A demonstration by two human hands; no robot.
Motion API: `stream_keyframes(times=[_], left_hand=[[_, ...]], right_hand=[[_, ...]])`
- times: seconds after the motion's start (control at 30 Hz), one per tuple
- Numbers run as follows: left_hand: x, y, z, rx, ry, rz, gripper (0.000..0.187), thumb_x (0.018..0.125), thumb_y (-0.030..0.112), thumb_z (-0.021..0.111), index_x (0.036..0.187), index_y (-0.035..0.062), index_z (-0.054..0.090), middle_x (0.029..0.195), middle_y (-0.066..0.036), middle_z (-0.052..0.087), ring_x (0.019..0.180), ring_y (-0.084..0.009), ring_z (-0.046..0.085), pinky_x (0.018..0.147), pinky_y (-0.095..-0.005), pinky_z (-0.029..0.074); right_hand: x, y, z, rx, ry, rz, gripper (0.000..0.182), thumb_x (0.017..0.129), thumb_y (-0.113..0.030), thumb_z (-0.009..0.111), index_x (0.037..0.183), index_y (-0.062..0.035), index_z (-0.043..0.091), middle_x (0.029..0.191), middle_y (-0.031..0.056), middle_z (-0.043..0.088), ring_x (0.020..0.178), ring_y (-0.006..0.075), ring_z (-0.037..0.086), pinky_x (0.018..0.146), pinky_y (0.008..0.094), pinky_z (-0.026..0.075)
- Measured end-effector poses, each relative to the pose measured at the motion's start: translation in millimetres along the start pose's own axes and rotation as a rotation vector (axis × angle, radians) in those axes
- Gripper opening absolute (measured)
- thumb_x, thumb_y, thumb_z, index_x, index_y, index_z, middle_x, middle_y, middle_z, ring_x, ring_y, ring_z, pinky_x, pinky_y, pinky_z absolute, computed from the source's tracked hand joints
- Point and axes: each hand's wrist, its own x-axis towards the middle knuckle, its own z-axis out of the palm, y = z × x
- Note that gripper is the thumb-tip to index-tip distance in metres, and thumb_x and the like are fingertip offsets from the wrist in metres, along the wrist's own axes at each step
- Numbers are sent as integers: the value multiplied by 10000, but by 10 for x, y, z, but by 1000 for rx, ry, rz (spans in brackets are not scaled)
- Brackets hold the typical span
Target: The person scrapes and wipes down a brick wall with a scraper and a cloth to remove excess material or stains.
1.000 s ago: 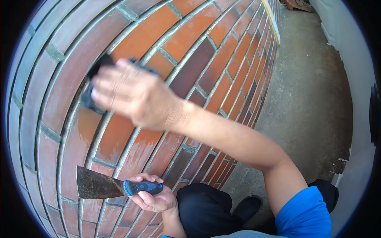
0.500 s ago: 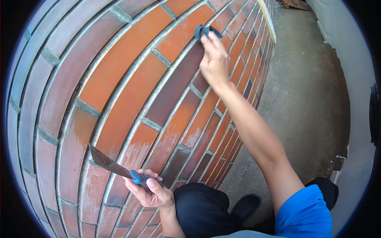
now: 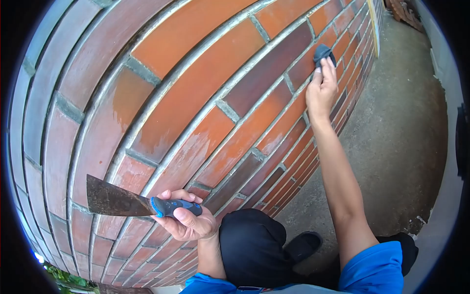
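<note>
My left hand [image 3: 188,220] is closed around the dark grey and blue handle of a scraper [image 3: 117,198]. Its wide, stained metal blade points left, flat side towards me, in front of the brick wall [image 3: 196,112]. Farther up and to the right, my right hand [image 3: 320,95] grips a bunched dark cloth [image 3: 323,53] against the bricks. Around the cloth the bricks look orange and dark, with grey mortar joints; the lower and left bricks carry a pale, whitish film with smeared edges.
A concrete floor [image 3: 391,117] runs along the wall's right side, bounded by a pale wall [image 3: 448,147]. A wooden strip [image 3: 374,29] leans at the far end. My bent knee [image 3: 249,245] and dark shoe [image 3: 304,245] are close below. Green plants [image 3: 68,277] show at lower left.
The view has shifted, so the wall sits differently. My right hand has moved the cloth to lower brick courses. The scraper has turned, now showing its blade's broad face, away from the bricks' joint.
</note>
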Motion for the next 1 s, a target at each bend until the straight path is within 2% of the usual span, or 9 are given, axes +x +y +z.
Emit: stream_keyframes(times=[0.07,0.17,0.27,0.33,0.43,0.57,0.7,0.77,1.0], left_hand=[[11,12,27,-24,50,9,460,1006,204,494,1394,-1,357,1182,-166,551,676,-132,525,495,-223,434],[15,-22,20,-84,111,-2,509,993,207,523,1425,30,321,1235,-184,525,688,-155,540,478,-227,441],[6,-50,-24,-111,127,-41,518,987,200,535,1430,39,319,1253,-186,518,699,-164,540,495,-230,446],[13,-43,-72,-32,38,33,567,980,184,551,1464,36,296,1266,-189,515,712,-171,547,511,-230,454],[94,28,-177,58,5,30,649,944,128,614,1502,73,288,1273,-177,533,731,-153,556,532,-225,463],[280,67,-190,136,65,174,661,943,98,612,1512,84,276,1306,-181,534,720,-134,533,551,-212,445],[351,79,15,96,207,191,642,971,127,574,1516,48,242,1315,-211,502,694,-141,502,555,-216,419],[374,66,-54,186,176,149,635,969,110,569,1501,-8,242,1270,-198,508,703,-149,498,575,-247,418],[586,265,64,655,-127,251,471,912,-1,604,1364,-58,486,1084,-110,581,909,-162,557,797,-262,451]], right_hand=[[-489,-581,65,1,-106,-441,369,840,13,576,1206,13,620,1305,224,556,1277,375,492,1088,490,352],[-1295,-1372,-151,334,-555,-858,242,871,-142,591,1072,-180,720,1161,3,674,1151,168,610,1137,471,304],[-1116,-1310,-16,389,-555,-1020,229,877,-189,582,1051,-203,729,1133,-31,671,1133,148,613,1146,482,301],[-521,-1158,74,163,-301,-827,326,834,-38,566,1112,-140,704,1172,84,652,1175,258,595,1105,546,316],[176,-929,276,98,-18,-354,327,857,62,512,1156,26,640,1232,219,595,1164,388,569,977,401,489],[-235,-1565,317,40,-155,-756,346,836,-12,555,1170,-8,644,1238,204,601,1224,347,545,1074,513,389],[-1169,-2416,458,706,-584,-1127,259,905,-153,547,1118,-135,692,1171,41,650,1169,210,593,1130,502,335],[-711,-2424,595,586,-397,-1162,275,905,-159,548,1145,-149,682,1149,30,648,1145,192,602,1125,527,330],[906,-752,395,-68,28,-517,302,881,7,476,1134,-25,638,1216,124,628,1084,361,603,980,424,466]])
